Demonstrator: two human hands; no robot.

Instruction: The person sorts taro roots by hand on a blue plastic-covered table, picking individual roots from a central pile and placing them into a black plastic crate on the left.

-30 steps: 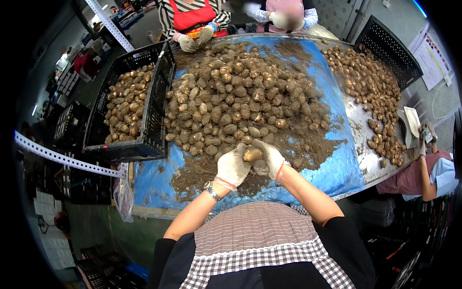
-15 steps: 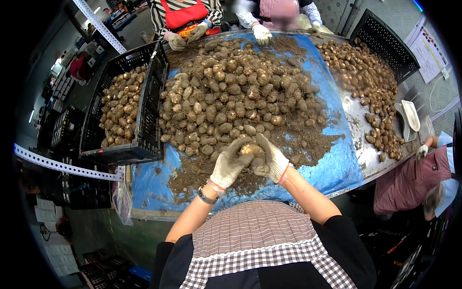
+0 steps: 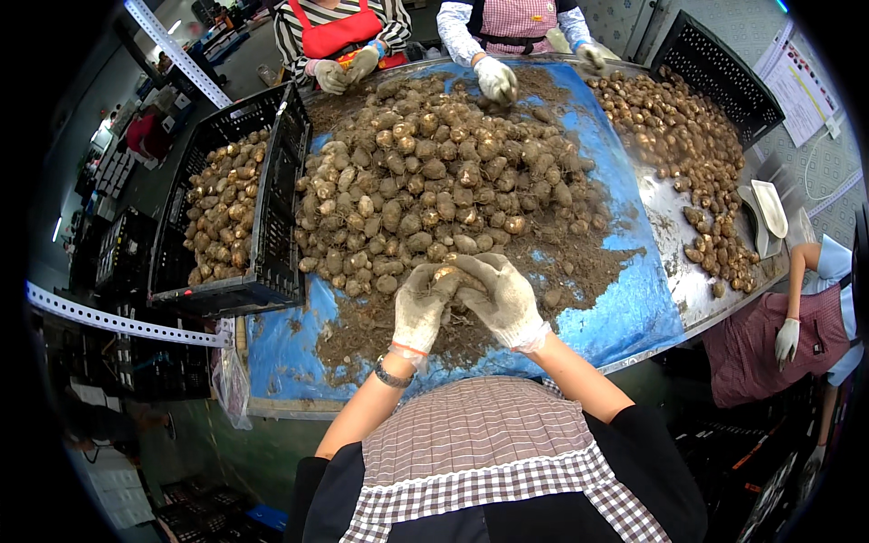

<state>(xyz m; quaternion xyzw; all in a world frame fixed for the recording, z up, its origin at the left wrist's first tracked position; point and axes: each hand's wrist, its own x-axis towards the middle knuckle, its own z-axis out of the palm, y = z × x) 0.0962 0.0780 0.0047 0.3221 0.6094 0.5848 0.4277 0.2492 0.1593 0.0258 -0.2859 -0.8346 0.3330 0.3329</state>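
Observation:
Both my hands wear soiled white knit gloves and meet at the near edge of a large taro heap [image 3: 434, 181]. My left hand [image 3: 420, 308] is closed round a small brown taro [image 3: 444, 271], of which only a pale patch shows between the fingers. Curled over the same taro from the other side, my right hand [image 3: 498, 297] has its fingertips against it. Most of the taro is hidden by the gloves. The heaped taros are round, rooty and caked with soil.
A black crate [image 3: 294, 172] of taros stands left of the heap. Loose soil [image 3: 362, 339] lies on the blue sheet [image 3: 634, 312]. Cleaner taros [image 3: 674, 127] and a white scoop [image 3: 769, 208] are at the right. Two people work across the table; another stands at the right.
My hands have turned inward, with the right fingers now over the taro, covering more of it. Across the table, a co-worker's gloved hand has shifted slightly; the person at the right has lowered an arm.

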